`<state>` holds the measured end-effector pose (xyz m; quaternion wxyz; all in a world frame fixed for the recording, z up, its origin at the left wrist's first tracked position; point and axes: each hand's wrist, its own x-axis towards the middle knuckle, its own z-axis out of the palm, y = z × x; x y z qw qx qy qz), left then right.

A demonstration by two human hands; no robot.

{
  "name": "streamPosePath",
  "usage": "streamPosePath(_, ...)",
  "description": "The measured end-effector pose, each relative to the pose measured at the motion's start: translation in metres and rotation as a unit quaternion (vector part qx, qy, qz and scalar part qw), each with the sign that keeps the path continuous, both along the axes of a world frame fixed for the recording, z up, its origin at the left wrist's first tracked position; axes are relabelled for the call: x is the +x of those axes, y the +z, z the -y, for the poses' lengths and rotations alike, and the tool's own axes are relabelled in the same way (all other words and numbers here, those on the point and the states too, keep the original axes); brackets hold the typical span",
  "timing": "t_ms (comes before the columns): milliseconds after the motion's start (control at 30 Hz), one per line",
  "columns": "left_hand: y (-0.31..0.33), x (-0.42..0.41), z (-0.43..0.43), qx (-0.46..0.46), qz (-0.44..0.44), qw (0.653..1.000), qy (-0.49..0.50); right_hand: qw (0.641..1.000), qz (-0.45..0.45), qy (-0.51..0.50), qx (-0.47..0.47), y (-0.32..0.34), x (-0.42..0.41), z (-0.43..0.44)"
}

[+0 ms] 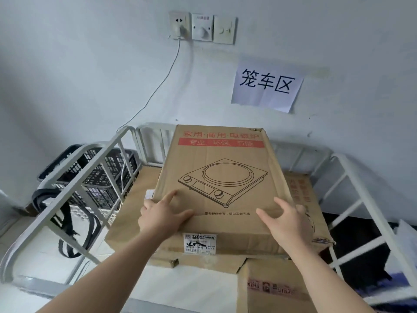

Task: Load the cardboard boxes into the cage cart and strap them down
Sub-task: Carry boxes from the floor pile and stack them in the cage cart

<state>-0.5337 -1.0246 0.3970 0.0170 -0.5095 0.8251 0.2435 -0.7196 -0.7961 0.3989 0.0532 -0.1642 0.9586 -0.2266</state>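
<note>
At the near edge of the cage cart (99, 158), a lower box (273, 288) w/ printed tape sits under the stack. Just above it, both hands lie on the near end of the top box (216, 175). The left hand (162, 214) is flat, index & thumb splayed on the lid, outer fingers at the left edge; can't tell if they hook over. The right hand (287, 220) is also spread & relaxed, palm down near the right edge, gripping nothing. The top box lies flat inside the cart on a wider carton (140, 184), w/ another box (302, 195) lower at the right.

Handling, my guess: the cooktop drawing suggests an induction hob inside, so prob. fairly heavy, dense & breakable. No dropping, no hard shoves. Cardboard looks stiff but creased, and the far corner is scuffed. The smooth lid gives palms little purchase. Better hold = the two long side edges or under the near corners.

Further out, black straps (67, 224) hang on the left rail, not yet used. A black crate (94, 168) sits beyond it. On the wall: paper sign (267, 86) & sockets (200, 27).
</note>
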Motion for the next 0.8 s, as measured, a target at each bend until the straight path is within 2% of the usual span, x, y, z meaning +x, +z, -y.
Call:
streamPosePath(200,-0.018,-0.072,0.001,0.034,-0.012,0.997,-0.072,0.997,0.024,-0.079,-0.004,-0.023,-0.032,-0.027)
streamPosePath(367,-0.041,-0.139,-0.027,0.060,-0.012,0.992,-0.112,0.992,0.036,-0.120,0.028,-0.039,-0.081,-0.062)
streamPosePath(800,-0.125,-0.304,-0.115,0.092,0.054,0.990,-0.092,0.988,0.087,-0.098,0.079,-0.114,-0.259,-0.139)
